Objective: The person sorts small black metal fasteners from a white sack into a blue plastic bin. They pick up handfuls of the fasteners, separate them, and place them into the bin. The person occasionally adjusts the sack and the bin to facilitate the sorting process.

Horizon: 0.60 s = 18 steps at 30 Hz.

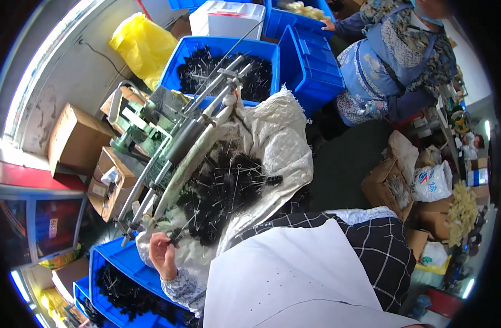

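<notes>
My left hand (162, 255) is at the lower left, its fingers closed around the end of a small black wire brush (180, 232). The brush points up and to the right, beside a heap of similar black brushes (223, 186) with thin wire stems. The heap lies on an open white woven sack (286, 145), spread in front of me. Just left of the heap, a machine with parallel metal rods and a dark roller (186, 143) slants across the sack's edge. My right hand does not show.
Blue crates of black brushes stand beyond the sack (276, 54) and at lower left (116, 249). Cardboard boxes (78, 136) sit along the left wall. A person in a blue apron (370, 71) stands at far right, one hand at a blue crate. White cloth (288, 268) covers my front.
</notes>
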Each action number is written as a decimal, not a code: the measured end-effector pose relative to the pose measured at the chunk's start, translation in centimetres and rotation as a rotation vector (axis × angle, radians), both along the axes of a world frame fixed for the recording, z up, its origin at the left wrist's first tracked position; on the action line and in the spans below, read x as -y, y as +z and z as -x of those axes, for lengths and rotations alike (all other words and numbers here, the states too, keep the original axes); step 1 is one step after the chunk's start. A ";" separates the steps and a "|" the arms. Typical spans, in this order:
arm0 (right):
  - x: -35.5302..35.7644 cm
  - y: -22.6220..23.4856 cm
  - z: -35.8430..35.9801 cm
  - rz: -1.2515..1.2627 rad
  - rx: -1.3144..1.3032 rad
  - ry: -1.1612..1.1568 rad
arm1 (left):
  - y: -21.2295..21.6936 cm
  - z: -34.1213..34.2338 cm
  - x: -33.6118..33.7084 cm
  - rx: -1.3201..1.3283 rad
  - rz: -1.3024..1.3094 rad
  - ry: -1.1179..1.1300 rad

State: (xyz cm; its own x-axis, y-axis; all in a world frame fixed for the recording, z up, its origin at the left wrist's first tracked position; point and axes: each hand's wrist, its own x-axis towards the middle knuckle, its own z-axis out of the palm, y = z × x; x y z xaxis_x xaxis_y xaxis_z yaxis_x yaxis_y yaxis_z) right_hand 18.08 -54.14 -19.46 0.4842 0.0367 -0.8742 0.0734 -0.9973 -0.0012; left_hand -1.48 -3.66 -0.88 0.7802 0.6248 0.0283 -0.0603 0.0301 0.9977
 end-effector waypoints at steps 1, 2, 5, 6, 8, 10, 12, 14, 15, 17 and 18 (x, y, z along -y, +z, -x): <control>-0.9 0.8 -1.1 -0.004 -0.009 0.051 | 0.1 0.1 0.1 0.004 -0.018 -0.010; -1.5 1.6 -1.9 0.001 -0.032 0.100 | -0.1 0.1 0.0 0.007 -0.009 -0.011; -2.7 4.1 -4.0 0.052 -0.162 0.300 | -0.4 0.0 0.0 0.004 0.025 0.023; -3.0 5.2 -4.7 0.083 -0.241 0.394 | -0.6 0.2 -0.2 0.012 0.029 0.019; -3.1 7.7 -5.7 0.178 -0.448 0.596 | -0.4 0.1 -0.3 0.034 0.013 -0.007; -3.0 11.2 -9.3 0.369 -0.390 0.721 | -0.8 0.5 -0.4 0.039 0.033 0.014; -1.8 11.9 -13.4 0.391 0.162 0.482 | -1.5 -0.2 -0.7 0.038 0.017 -0.026; -8.0 15.3 -15.5 -0.090 0.612 0.491 | -1.8 -1.5 -0.4 -0.027 -0.040 -0.088; -11.7 16.3 -15.5 -0.338 0.714 0.430 | -1.5 -2.6 -0.1 -0.070 -0.081 -0.153; -18.6 18.0 -14.8 -0.772 0.687 0.398 | -2.1 -4.0 0.3 -0.223 -0.337 -0.255; -21.3 18.7 -14.3 -0.978 0.740 0.591 | -2.0 -4.8 0.8 -0.244 -0.361 -0.259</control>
State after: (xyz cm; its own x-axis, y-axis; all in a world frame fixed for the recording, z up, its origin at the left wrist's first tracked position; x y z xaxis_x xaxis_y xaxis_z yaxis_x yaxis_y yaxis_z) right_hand 32.42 -32.87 -0.80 0.5205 0.8497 0.0842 0.7777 -0.4310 -0.4576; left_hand 3.27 -4.44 -2.89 0.9193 0.3936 0.0047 0.1393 -0.3364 0.9314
